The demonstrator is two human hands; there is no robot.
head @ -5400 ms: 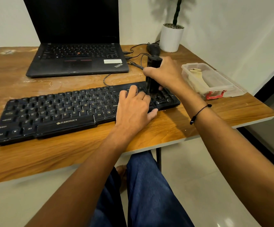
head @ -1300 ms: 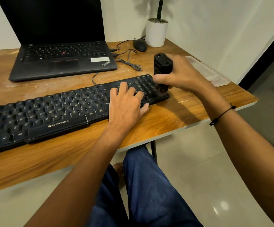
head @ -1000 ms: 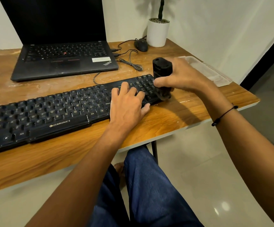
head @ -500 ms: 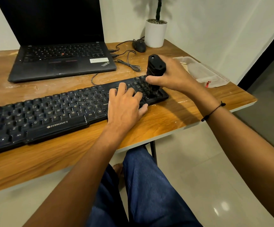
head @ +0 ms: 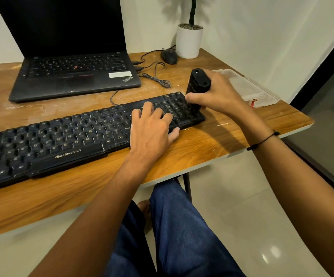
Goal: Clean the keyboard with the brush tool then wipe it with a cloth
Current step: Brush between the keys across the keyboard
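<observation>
A long black keyboard (head: 62, 140) lies slanted across the wooden table (head: 212, 140). My left hand (head: 152, 128) rests flat on its right part, fingers straight over the keys beside the number pad. My right hand (head: 218, 94) grips a black brush tool (head: 198, 82), held upright with its lower end down on the number pad at the keyboard's right end. The bristles are hidden behind my thumb and the keys. No cloth is in view.
An open black laptop (head: 74, 76) stands behind the keyboard. Cables (head: 156, 76) run to a black mouse (head: 169, 55) beside a white plant pot (head: 189, 41) at the back. A clear plastic box (head: 260, 92) sits at the table's right edge. My legs are under the table.
My right hand has worked the brush tool back and forth over the number pad, from its outer edge back onto the keys. My left hand has stayed pressed on the keyboard.
</observation>
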